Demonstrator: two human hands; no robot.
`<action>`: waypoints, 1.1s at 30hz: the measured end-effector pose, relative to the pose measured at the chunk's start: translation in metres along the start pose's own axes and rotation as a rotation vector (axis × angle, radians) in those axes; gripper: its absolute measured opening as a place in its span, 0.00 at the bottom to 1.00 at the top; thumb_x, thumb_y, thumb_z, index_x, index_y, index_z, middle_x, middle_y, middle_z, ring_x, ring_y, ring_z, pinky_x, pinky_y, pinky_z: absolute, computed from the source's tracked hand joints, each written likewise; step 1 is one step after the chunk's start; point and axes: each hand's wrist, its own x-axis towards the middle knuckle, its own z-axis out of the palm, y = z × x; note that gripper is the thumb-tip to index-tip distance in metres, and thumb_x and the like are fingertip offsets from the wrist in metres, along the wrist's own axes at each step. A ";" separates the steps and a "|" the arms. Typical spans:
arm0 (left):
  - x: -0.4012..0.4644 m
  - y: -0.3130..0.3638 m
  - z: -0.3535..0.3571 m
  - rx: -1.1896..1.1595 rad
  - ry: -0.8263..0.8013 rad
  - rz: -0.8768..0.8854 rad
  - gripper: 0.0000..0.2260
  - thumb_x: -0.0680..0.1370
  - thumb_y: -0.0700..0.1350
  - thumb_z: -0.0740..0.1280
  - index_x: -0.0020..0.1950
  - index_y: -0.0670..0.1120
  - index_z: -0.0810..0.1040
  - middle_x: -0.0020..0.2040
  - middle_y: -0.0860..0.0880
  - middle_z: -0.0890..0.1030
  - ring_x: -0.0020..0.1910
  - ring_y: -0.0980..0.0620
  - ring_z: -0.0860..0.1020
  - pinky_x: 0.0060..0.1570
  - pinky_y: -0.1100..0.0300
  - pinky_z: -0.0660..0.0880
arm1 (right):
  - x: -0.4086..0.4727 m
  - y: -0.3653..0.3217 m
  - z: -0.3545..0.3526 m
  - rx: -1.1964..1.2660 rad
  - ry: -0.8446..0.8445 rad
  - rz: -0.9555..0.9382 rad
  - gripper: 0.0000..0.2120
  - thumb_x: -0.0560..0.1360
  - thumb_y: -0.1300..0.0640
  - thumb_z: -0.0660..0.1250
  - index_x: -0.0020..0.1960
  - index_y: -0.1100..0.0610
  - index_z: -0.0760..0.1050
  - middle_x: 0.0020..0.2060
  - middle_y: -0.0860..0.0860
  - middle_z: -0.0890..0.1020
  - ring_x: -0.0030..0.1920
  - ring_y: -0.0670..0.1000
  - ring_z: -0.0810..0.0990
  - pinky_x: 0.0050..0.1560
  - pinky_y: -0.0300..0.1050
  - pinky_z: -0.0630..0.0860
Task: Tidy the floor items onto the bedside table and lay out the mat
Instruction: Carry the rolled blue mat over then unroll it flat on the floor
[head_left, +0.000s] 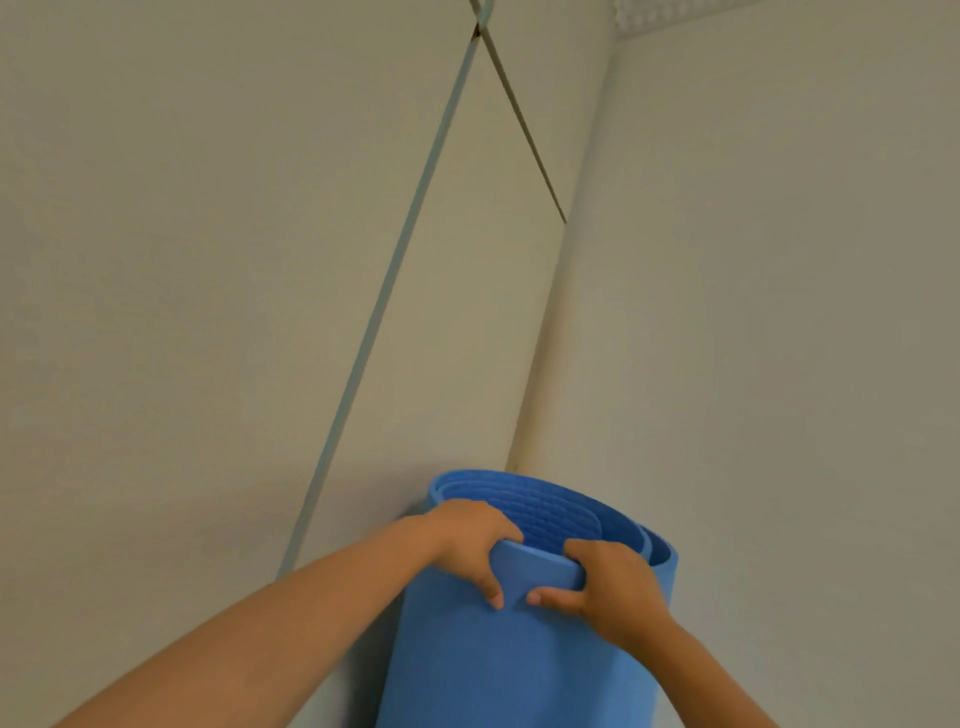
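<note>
A blue foam mat (509, 670) stands upright, rolled into a loose tube, in the corner of the room at the bottom centre of the view. Its open top end shows a ribbed inner face. My left hand (470, 545) grips the near top edge of the roll, fingers inside and thumb on the outer face. My right hand (610, 584) grips the same edge just to the right, thumb outside and fingers hooked over the rim. The bottom of the mat, the floor and the bedside table are out of view.
Two pale walls meet in a corner (550, 332) right behind the mat. A thin grey strip (384, 291) and a dark thin line (524, 119) run slanting up the left wall and cross near the top.
</note>
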 end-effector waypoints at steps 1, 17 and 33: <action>-0.010 0.012 -0.005 0.006 -0.010 0.003 0.17 0.68 0.53 0.75 0.49 0.45 0.76 0.50 0.46 0.81 0.51 0.46 0.77 0.42 0.56 0.66 | -0.012 -0.003 -0.007 0.006 0.006 -0.006 0.39 0.43 0.15 0.46 0.28 0.50 0.57 0.24 0.46 0.65 0.26 0.45 0.63 0.27 0.41 0.56; -0.134 0.118 -0.058 0.086 -0.103 0.055 0.15 0.69 0.52 0.73 0.51 0.47 0.77 0.50 0.48 0.82 0.44 0.51 0.74 0.42 0.57 0.67 | -0.139 -0.058 -0.086 0.078 0.098 -0.054 0.35 0.49 0.16 0.43 0.28 0.48 0.54 0.24 0.43 0.63 0.28 0.42 0.61 0.30 0.37 0.56; -0.416 0.110 -0.176 -0.032 -0.069 0.071 0.12 0.69 0.50 0.74 0.43 0.52 0.71 0.35 0.58 0.70 0.43 0.54 0.70 0.42 0.59 0.66 | -0.239 -0.323 -0.226 0.157 0.062 -0.039 0.26 0.63 0.37 0.73 0.28 0.51 0.59 0.24 0.47 0.65 0.27 0.45 0.62 0.30 0.41 0.57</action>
